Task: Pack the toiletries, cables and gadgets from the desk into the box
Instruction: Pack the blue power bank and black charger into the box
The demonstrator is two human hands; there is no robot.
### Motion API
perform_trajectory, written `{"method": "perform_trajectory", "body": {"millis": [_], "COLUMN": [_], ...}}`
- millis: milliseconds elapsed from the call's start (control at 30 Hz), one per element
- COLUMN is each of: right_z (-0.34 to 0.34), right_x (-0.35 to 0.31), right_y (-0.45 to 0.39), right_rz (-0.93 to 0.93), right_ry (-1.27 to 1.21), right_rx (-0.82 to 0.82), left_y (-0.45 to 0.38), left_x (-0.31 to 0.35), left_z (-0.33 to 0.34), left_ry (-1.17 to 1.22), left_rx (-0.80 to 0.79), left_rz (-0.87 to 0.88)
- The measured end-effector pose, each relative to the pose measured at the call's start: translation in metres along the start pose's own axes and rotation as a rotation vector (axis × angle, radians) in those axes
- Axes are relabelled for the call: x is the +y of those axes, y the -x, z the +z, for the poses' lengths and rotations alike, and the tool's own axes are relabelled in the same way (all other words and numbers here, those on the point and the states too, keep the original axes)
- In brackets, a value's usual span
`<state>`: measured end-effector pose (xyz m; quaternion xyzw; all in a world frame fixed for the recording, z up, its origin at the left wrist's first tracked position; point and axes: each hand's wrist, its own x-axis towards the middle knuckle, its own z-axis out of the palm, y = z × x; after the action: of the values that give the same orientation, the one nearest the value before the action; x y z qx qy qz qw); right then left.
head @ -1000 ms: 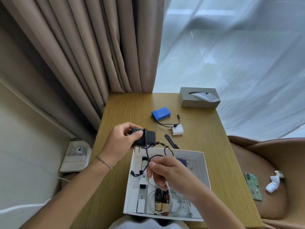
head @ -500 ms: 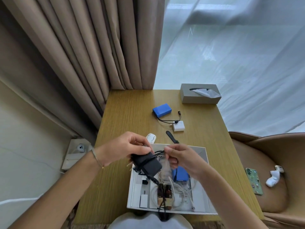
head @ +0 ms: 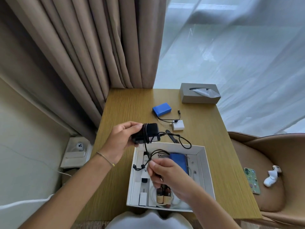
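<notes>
Black plastic filled your left hand [head: 123,139]: you gripped the adapter [head: 146,133] with fingers curled round its far end, holding it just above the box's [head: 208,171] far rim so the cord [head: 179,139] had room to hang free. A few turns of cord already lay wound round the body right beside your fingers, which I judge is why you held it by the end and left the middle bare. From the grip the cord looped out to the right, then dropped back toward you into your right hand [head: 166,174], which pinched the slack between thumb and fingers over the box. Its plug [head: 135,168] dangled just left of that pinch. Keeping the two grips apart held the cord taut enough to wind, by my reading.

Below your right hand the box already held two brown bottles [head: 163,195], a blue pack [head: 179,160] and white pieces. Beyond the adapter, still on the desk [head: 132,106], lay another blue pack [head: 161,109], a white charger [head: 177,125] with its thin lead, and a dark comb-like thing I could not identify.
</notes>
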<state>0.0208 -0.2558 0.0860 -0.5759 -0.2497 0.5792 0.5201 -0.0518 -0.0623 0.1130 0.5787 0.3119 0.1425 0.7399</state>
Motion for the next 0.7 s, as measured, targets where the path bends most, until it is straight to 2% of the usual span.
{"method": "perform_trajectory", "body": {"millis": [100,200,300,400,500,633,700], "right_z": [-0.013,-0.033,-0.045,-0.053,-0.056,-0.054,-0.053], "right_x": [0.004,0.002,-0.003,-0.006,-0.010,-0.013,-0.013], "right_y": [0.000,-0.002,-0.005,-0.008,-0.008,-0.008,-0.011], "right_rz": [0.021,0.011,0.023,0.052,0.030,-0.026,-0.027], "right_ry": [-0.089,-0.083,0.002,0.018,0.029,0.147,0.200], "right_rx": [-0.019,-0.029,-0.022,0.049,0.138,0.207,0.297], "left_y": [0.002,0.005,0.007,0.007,0.007,0.009,0.010], "left_x": [-0.004,-0.001,0.004,0.004,-0.003,-0.019,-0.027], "left_z": [-0.012,-0.014,-0.006,0.004,0.012,0.020,0.024], "left_ry": [0.080,-0.085,-0.310,-0.531,-0.687,-0.719,-0.675], "left_rx": [-0.319,-0.642,-0.756,-0.674,-0.493,-0.209,-0.144], "left_rz": [-0.066,-0.104,-0.101,-0.078,-0.005,0.111,0.152]}}
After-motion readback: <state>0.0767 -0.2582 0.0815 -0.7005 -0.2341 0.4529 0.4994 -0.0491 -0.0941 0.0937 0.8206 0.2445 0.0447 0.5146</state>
